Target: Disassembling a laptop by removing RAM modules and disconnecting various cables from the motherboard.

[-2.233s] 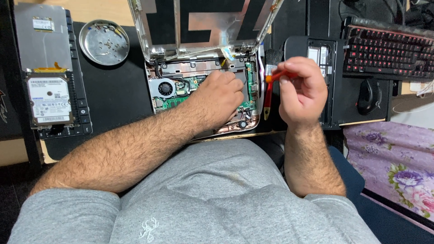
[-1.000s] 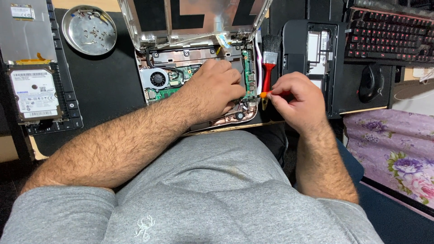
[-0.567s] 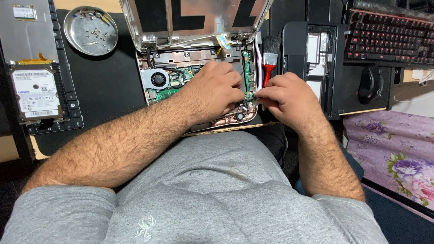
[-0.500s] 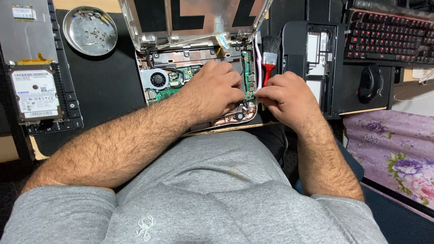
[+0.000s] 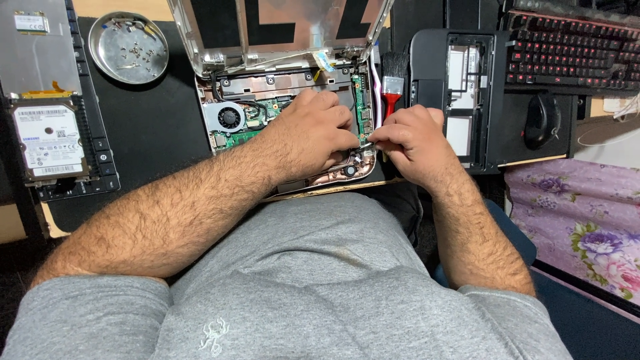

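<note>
Pinching a thin cable [image 5: 365, 143] between closed fingers, both the left hand [image 5: 313, 133] and right hand [image 5: 410, 139] worked over the opened laptop [image 5: 287, 113]; tugging too hard could tear it.

The left hand [image 5: 313, 133] covers the middle of the opened laptop [image 5: 230, 120], hiding the board beneath. What both hands pinch where the right hand [image 5: 410, 137] meets it is too small to tell. The keyboard [image 5: 567, 57] and the laptop's lid are cut off at the far edge.
</note>
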